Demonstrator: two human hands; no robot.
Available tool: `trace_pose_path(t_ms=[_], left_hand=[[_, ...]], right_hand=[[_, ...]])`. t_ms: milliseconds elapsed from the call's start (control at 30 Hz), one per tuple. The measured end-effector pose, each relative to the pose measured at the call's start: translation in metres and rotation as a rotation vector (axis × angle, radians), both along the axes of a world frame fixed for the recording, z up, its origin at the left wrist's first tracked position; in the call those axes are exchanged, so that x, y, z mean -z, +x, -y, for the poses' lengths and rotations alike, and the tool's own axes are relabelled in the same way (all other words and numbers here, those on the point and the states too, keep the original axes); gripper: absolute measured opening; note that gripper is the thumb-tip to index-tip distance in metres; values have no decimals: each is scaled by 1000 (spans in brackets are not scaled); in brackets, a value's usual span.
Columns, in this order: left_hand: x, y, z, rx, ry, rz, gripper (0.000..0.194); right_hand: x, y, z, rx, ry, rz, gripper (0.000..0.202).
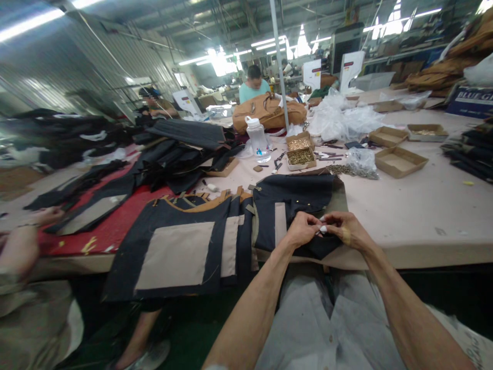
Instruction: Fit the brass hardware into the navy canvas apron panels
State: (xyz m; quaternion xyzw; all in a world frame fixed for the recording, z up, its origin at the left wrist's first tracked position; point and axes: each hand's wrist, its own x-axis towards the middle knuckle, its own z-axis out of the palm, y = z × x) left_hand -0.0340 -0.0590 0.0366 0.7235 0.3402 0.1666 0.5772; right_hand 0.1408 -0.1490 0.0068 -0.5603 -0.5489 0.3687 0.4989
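Note:
My left hand [303, 229] and my right hand [347, 230] meet over a dark navy fabric piece [265, 221] at the table's front edge. The fingers of both are closed in a pinch, tip to tip. Small white bits [322, 228] show at the fingertips; whether these are finger wraps or a held item I cannot make out. A tan strip [281, 221] runs down the fabric left of my left hand, and tiny brass-coloured dots sit above it. A tan band is wrapped around a finger of my right hand.
Navy panels with tan patches [175, 257] overhang the edge at left. Behind stand boxes of brass hardware [301, 158], a plastic bottle [257, 139], cardboard trays [400, 161] and plastic bags [333, 115]. A co-worker's hand [50, 216] is at far left.

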Motion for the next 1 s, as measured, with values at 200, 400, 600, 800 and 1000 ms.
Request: trace_pose_path(t_ms=[200, 400, 600, 800, 1000], left_hand=[[-2, 3, -1, -6, 141, -128, 16], [4, 4, -2, -12, 175, -134, 23], [4, -1, -3, 12, -47, 29, 17], [4, 0, 0, -42, -62, 79, 12], [5, 5, 5, -124, -87, 88, 7]], right_hand=[[3, 0, -3, -18, -20, -1, 37], [-4, 4, 6, -79, -50, -54, 40], [-6, 7, 11, -72, -47, -60, 48], [-6, 6, 9, -38, -44, -38, 42], [-6, 5, 5, -57, -42, -44, 35]])
